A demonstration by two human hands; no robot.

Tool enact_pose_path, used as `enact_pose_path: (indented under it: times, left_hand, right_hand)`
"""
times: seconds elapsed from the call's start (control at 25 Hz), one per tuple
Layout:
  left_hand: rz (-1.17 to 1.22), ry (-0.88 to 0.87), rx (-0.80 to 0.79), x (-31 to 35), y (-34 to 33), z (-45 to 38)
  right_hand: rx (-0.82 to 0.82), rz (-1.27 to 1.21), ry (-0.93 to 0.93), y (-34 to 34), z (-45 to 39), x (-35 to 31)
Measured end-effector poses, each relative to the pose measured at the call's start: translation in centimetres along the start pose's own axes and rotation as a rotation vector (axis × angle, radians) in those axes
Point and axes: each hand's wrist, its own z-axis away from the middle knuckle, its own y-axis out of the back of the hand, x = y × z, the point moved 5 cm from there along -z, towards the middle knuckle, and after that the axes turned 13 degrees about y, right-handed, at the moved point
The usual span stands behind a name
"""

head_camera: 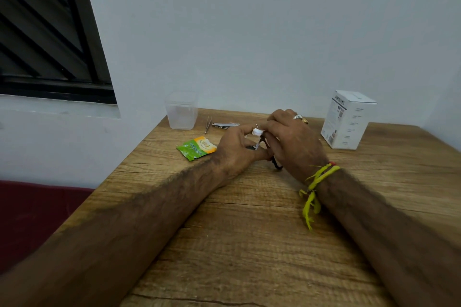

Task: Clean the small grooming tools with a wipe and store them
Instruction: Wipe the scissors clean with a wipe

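My two hands meet over the middle of the wooden table (249,232). My left hand (235,151) pinches a small white wipe (257,131) around the blade of small scissors. My right hand (294,139) grips those scissors (276,164); the black handle loops show below my fingers and a thin metal tip pokes up above the wipe. Tweezers (208,124) and a metal nail clipper (224,125) lie on the table just beyond my left hand. A clear plastic container (182,111) stands open at the far left corner.
A torn green and orange wipe sachet (197,148) lies left of my left hand. A white cardboard box (348,119) stands at the far right. The table meets a pale wall behind; its left edge drops off beside a dark red surface.
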Motion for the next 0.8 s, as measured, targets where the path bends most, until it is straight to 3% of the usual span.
enact_pose_path:
  times: [0.52,0.72,0.8]
  left_hand:
    - [-0.087,0.036,0.049,-0.3,0.3,-0.1]
    - [-0.097,0.104,-0.008,-0.1,0.0,0.2]
    - [-0.072,0.116,-0.036,0.6,0.0,0.7]
  right_hand:
    - [0.033,-0.103,-0.090,-0.8,-0.7,0.4]
    - [0.277,-0.196,-0.235,1.8,1.5,2.6]
    - [0.224,-0.210,-0.204,1.7,2.0,2.2]
